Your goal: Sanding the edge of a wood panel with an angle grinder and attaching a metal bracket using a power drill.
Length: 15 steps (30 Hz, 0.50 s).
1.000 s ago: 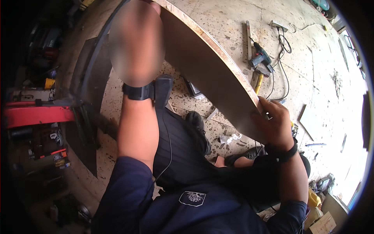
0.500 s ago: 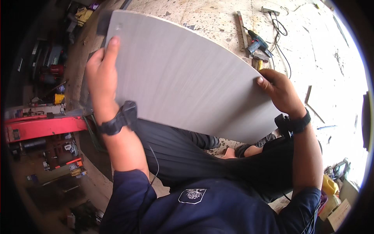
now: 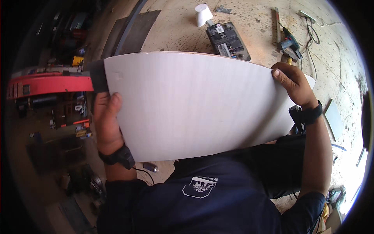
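Observation:
A large pale grey-white board [image 3: 194, 109] spans the space before my chest, its broad face toward me. Its left end is in my left hand [image 3: 108, 123], the thumb on the face and the other fingers mostly hidden behind. My right hand [image 3: 293, 82] grips the far edge near the right end, thumb on top. A small square mark [image 3: 118, 75] shows near the board's upper left corner. Just beyond the left edge is a dark flat piece [image 3: 97, 76]; I cannot tell whether it is fixed to the board.
On the speckled floor beyond lie a car battery [image 3: 228, 41], a white cup [image 3: 202, 15], a corded drill [image 3: 289, 42], a hammer [image 3: 290, 56] and a long metal bar [image 3: 277, 25]. A red jack-like arm [image 3: 54, 86] reaches in at left. A spray can [image 3: 150, 167] lies near me.
The board's left end has come down and nearer with my left hand, so the board is more level. The view has shifted, bringing the battery and cup into sight.

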Each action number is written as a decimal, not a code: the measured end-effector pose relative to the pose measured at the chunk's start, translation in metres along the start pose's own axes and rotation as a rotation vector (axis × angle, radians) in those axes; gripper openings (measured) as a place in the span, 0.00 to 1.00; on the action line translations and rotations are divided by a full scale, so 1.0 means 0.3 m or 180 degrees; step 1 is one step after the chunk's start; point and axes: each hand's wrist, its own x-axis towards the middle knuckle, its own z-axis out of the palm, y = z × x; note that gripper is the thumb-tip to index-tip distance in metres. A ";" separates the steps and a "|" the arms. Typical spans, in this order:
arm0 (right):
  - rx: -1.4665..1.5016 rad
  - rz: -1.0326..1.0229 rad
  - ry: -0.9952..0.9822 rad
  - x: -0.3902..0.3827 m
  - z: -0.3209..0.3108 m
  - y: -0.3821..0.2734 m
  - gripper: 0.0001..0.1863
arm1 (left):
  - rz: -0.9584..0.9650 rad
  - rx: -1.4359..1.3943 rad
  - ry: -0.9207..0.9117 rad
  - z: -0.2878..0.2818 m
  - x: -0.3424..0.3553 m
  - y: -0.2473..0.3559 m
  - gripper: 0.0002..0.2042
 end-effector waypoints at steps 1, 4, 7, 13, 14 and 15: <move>0.0006 -0.0011 -0.0060 0.004 0.010 0.000 0.26 | 0.0007 -0.0185 -0.0092 -0.004 -0.011 -0.015 0.29; 0.0129 0.0021 -0.0116 0.009 0.030 0.002 0.26 | -0.0006 -0.0349 -0.0047 0.014 -0.045 -0.010 0.29; 0.0074 0.0119 -0.0181 0.019 0.033 -0.002 0.27 | -0.0013 -0.0606 -0.0195 0.008 -0.044 -0.020 0.31; -0.0003 0.0233 -0.0343 0.056 0.063 0.006 0.27 | -0.0113 -0.0548 -0.0558 -0.042 -0.049 -0.006 0.36; -0.0008 0.0223 -0.0372 0.055 0.059 0.013 0.27 | -0.0256 -0.0444 -0.0608 -0.051 -0.057 -0.003 0.36; 0.0024 0.0305 -0.0375 0.049 0.050 0.025 0.28 | -0.0400 -0.0341 -0.0657 -0.059 -0.066 0.002 0.37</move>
